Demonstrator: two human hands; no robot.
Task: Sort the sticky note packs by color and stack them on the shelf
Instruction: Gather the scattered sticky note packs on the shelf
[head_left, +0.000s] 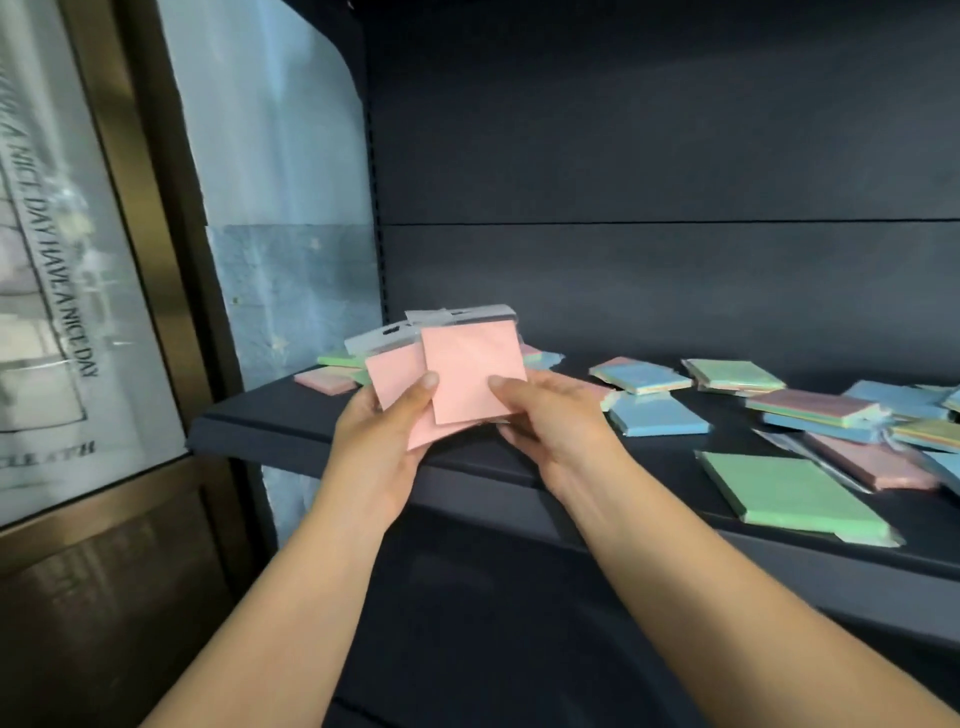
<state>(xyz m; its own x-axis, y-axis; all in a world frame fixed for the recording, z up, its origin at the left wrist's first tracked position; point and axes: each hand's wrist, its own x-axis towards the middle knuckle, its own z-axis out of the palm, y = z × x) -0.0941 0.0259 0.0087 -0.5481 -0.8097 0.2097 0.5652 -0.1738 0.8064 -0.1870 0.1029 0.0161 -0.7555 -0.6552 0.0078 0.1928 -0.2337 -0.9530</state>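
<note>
Above the dark shelf (322, 415), the left hand (382, 431) and right hand (545, 421) together gripped a fanned bunch of pink sticky note packs (470, 371), thumbs pressed on top; blue, green and pink loose packs (789, 488) lay scattered to the right.

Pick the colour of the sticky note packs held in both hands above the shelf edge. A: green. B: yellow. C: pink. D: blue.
C: the left hand and right hand both grip pink packs, thumbs on top; the blue pack and green pack lie on the shelf.
</note>
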